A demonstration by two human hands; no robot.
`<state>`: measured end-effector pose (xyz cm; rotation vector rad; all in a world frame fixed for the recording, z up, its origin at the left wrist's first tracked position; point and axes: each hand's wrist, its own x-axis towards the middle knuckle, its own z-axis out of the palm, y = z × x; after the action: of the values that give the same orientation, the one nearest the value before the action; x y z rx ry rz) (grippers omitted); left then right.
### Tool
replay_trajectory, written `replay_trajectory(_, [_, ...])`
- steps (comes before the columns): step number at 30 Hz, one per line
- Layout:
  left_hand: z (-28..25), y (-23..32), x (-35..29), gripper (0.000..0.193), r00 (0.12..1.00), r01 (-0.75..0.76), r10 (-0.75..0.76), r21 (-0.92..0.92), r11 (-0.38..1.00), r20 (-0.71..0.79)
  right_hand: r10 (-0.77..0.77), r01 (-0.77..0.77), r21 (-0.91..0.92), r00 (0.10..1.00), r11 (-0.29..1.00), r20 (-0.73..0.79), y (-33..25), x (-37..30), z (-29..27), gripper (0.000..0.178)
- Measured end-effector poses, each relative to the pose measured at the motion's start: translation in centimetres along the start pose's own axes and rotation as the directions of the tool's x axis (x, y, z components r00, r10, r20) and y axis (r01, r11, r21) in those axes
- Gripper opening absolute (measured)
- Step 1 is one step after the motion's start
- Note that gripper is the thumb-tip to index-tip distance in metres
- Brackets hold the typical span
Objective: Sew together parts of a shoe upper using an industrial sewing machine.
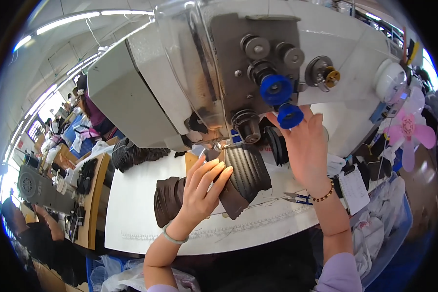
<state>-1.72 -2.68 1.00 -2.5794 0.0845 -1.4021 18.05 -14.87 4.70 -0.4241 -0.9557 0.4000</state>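
Observation:
My left hand (204, 187) rests beside the needle area of a large grey sewing machine (272, 58), its fingertips closed on dark brown leather pieces (236, 197). A thin pale item shows by its fingertips, too small to name. Right of these fingers lies a ribbed black leather-like stack (248, 168) on the white table. Raised behind the blue tension knobs (276, 89), my right hand (304, 146) has its fingers apart; some fingertips are hidden by the knobs. It seems to hold nothing. Another brown leather stack (168, 197) sits left of my left hand.
Thread snips (298, 198) lie near my right wrist, and a ruler scale (190, 235) runs along the table's front. A black leather pile (138, 155) is at the back left. On the right are a pink fan (409, 129) and a bin with plastic bags (382, 238). A co-worker (44, 238) sits left.

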Motion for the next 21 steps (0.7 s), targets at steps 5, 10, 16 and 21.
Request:
replay_trajectory(5, [0.0, 0.5, -0.3, 0.042, 0.998, 0.055, -0.056, -0.031, 0.998, -0.010, 0.238, -0.232, 0.230, 0.971, 0.945, -0.001, -2.4, 2.5, 2.6, 0.029])
replay_trajectory(10, [-0.8, 0.1, -0.8, 0.035, 1.000, 0.012, -0.013, -0.019, 1.000, -0.018, 0.202, -0.187, 0.157, 0.975, 0.970, -0.087, -2.7, 2.4, 4.3, 0.033])
replay_trajectory(16, [-2.2, 1.7, -3.4, 0.020, 0.978, -0.210, 0.210, 0.017, 0.978, -0.003, 0.133, -0.125, 0.100, 0.988, 0.987, -0.081, -2.1, 2.4, 3.1, 0.034])
replay_trajectory(21, [-1.4, 1.3, -6.2, 0.034, 0.996, -0.021, 0.019, -0.027, 0.999, -0.084, 0.177, -0.180, 0.035, 0.981, 0.983, 0.083, -3.9, 1.2, 1.0, 0.026])
